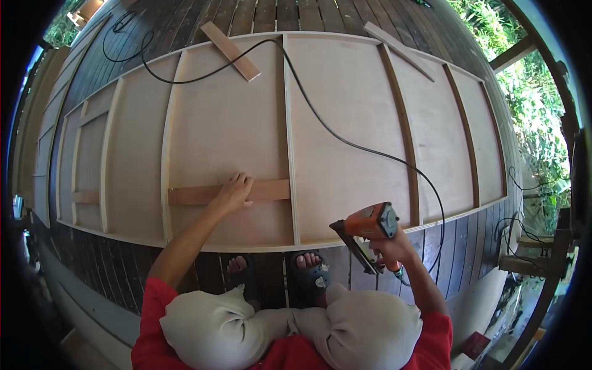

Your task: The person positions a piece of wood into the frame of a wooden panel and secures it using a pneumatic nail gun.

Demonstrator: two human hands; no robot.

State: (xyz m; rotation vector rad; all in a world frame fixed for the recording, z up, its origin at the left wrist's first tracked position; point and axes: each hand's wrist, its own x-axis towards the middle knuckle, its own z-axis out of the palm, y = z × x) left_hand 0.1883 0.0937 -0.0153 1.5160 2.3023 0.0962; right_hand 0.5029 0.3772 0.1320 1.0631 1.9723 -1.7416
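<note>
On decking (pixel 308 17), apparently an orange nailer (pixel 368 222).

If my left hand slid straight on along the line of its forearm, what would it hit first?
Probably the middle batten, just ahead and to the right of your left hand. Its height against your fingers is hard to judge from above.

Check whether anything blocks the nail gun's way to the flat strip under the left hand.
Only a thin crosspiece lies between the nail gun and the strip; the black hose loops outside that gap.
</note>
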